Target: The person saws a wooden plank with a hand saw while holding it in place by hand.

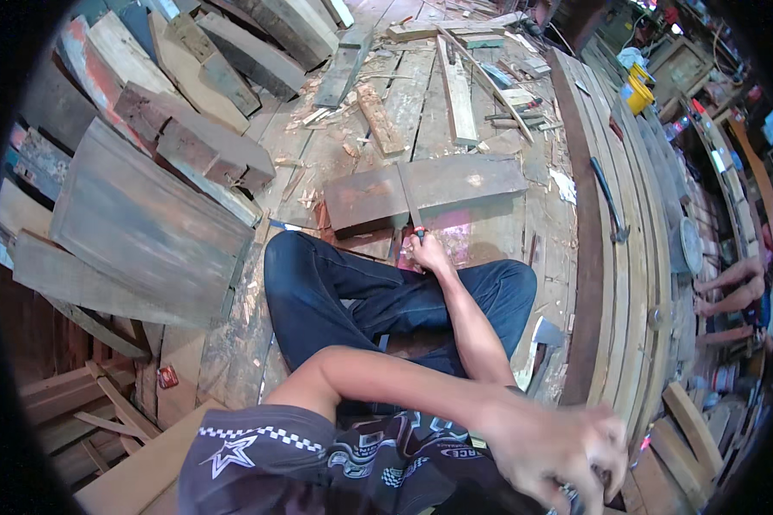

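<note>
In front of my crossed legs, a thick brown wooden beam (472,184) lies across the plank floor. My right hand (429,252) is closed around the red-and-black handle of a handsaw (410,202). Its narrow blade reaches away from me over the beam, left of the beam's middle; how deep it sits in the wood I cannot tell. My left arm crosses my body, so my left hand (550,442) is at the lower right, beside my right upper arm. Its fingers are bent and apart, slightly blurred, with nothing visible in them.
Dark timbers and boards (150,215) are stacked at the left. Wood chips and a short chipped block (380,118) lie beyond the beam. A hammer (610,202) rests on long planks at the right; an axe head (545,333) is beside my right knee. A yellow bucket (636,93) stands farther back.
</note>
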Tool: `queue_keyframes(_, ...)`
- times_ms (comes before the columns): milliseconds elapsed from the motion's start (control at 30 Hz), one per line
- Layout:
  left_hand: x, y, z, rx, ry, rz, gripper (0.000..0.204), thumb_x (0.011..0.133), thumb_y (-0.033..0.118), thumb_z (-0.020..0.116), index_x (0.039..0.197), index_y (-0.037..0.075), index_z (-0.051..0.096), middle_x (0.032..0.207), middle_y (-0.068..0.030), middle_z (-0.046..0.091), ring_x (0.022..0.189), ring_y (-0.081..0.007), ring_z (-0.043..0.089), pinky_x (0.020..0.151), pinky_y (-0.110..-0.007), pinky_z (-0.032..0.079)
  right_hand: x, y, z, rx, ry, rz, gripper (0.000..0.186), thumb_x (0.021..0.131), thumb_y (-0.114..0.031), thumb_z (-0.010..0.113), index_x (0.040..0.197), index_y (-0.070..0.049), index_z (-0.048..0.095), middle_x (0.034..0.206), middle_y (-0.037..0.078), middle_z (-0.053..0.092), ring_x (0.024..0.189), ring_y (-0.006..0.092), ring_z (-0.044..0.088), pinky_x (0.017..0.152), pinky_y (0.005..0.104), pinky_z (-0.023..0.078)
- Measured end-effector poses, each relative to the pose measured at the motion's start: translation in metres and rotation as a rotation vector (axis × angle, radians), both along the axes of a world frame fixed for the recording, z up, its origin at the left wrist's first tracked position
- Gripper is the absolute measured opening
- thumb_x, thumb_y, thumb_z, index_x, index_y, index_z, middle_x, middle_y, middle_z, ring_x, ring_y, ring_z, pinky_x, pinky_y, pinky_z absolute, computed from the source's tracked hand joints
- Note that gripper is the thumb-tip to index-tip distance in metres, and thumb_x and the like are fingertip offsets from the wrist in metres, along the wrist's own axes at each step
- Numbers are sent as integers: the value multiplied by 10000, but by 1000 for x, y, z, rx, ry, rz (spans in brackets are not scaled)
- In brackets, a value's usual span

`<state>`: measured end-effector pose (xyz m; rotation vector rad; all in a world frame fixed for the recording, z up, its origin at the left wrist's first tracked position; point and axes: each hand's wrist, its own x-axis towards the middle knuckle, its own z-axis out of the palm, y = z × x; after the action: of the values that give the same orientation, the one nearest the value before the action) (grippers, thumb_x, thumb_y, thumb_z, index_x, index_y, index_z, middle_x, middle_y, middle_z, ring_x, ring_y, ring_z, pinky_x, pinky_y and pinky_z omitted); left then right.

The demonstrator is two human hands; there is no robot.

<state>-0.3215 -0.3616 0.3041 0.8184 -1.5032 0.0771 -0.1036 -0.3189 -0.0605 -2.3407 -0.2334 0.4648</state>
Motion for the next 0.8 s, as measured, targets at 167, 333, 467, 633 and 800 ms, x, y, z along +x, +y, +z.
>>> queue_keyframes(167,-18,-14,31,-13,-133,-313,368,889,424,583,1014,99,703,1138,-78,570,1038,-276,423,899,-486,297,-7,13,23,-65,76,49,439,926,-360,495,1065,32,633,1013,276,662,1016,413,631,871,484,496)
queue_keyframes(333,-29,-23,43,-1,-130,-362,364,889,419,580,1005,98,707,1142,-78,572,1043,-272,424,898,-479,298,2,-3,5,-19,138,18,453,924,-371,494,1076,34,630,1030,288,653,1029,415,627,880,482,493)
queue_keyframes(467,-24,-23,43,6,-105,-377,361,890,415,578,997,97,710,1146,-78,574,1047,-269,425,897,-473,298,-4,-5,21,-51,148,26,468,921,-382,492,1088,33,628,1057,300,642,1048,423,617,897,485,487)
queue_keyframes(633,-22,-21,46,16,-111,-373,357,891,411,575,988,96,713,1151,-79,577,1051,-265,426,896,-466,299,-10,-1,36,-109,30,17,466,921,-379,488,1084,34,629,1055,297,644,1051,420,616,901,489,483)
queue_keyframes(800,-24,-16,49,31,-105,-365,354,892,406,572,978,95,717,1156,-79,579,1056,-262,428,895,-460,300,-15,8,57,-101,113,65,464,926,-377,485,1086,36,625,1069,299,639,1059,418,612,908,489,480)
